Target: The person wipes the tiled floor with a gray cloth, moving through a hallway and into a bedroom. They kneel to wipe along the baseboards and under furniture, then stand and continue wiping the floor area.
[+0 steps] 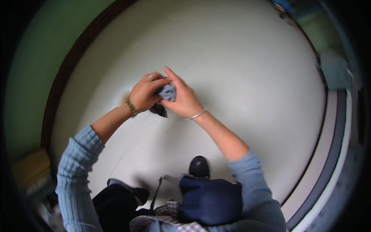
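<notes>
Both of my hands meet in front of me, above the pale floor. Between them is a crumpled grey cloth-like bundle [168, 92], with a dark piece [158, 110] hanging below my left fingers. My left hand [145, 92], with a ring and a gold-coloured watch or bracelet at the wrist, grips the bundle from the left. My right hand [185, 100], wearing a thin silver bangle, cups its right side, thumb and fingers around it. What exactly the bundle is cannot be told; the fingers cover part of it.
Pale floor [232, 72] lies beneath my hands, and my black shoes [199, 166] stand on it. A green wall [32, 72] with dark skirting [62, 62] curves along the left. At the lower left is a yellowish box-like object [32, 168]. A grey box-like object [334, 72] is at the right.
</notes>
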`<state>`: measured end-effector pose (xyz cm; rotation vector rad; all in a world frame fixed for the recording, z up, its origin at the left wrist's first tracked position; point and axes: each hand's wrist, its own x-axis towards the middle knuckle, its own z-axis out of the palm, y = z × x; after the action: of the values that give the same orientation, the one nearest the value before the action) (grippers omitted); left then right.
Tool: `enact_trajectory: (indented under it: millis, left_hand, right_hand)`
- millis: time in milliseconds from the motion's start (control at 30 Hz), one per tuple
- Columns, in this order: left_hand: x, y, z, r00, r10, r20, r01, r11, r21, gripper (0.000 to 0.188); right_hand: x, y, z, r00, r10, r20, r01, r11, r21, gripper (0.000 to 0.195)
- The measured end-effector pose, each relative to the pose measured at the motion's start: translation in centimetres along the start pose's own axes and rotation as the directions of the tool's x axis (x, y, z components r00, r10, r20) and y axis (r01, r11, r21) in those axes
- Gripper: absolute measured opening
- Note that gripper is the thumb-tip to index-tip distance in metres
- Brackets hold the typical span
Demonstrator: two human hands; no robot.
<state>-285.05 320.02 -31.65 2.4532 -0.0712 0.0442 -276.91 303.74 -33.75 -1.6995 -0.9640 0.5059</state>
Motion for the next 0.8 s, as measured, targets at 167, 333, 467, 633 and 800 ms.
enact_trajectory:
  millis: [167,333,467,633,800]
  left_hand:
    - [3.0,6.3,9.7,0.999,0.04,0.021,-0.026,0.899,-0.436,0.075]
    - [0.0,9.7,15.3,0.997,0.061,0.048,-0.037,0.913,-0.406,0.057]
    - [-4.7,5.6,18.3,0.964,-0.214,0.158,0.264,0.837,-0.479,0.042]
    - [-6.1,3.2,16.3,0.938,-0.31,0.156,0.347,0.848,-0.401,0.036]
    - [-7.6,2.5,15.5,0.897,-0.43,0.107,0.426,0.772,-0.472,0.031]
  right_hand:
    - [-11.2,2.7,-8.7,0.975,0.13,-0.179,-0.118,0.99,0.081,0.071]
    - [-31.0,4.9,-14.0,0.602,0.425,-0.676,-0.49,0.865,0.108,0.041]
    - [-46.5,7.7,-10.4,0.551,0.505,-0.665,-0.813,0.504,-0.291,0.034]
    - [-42.1,12.4,-7.1,0.271,0.514,-0.814,-0.953,0.264,-0.151,0.031]
    - [-30.0,17.1,-11.8,0.606,0.137,-0.784,-0.75,0.428,-0.505,0.027]
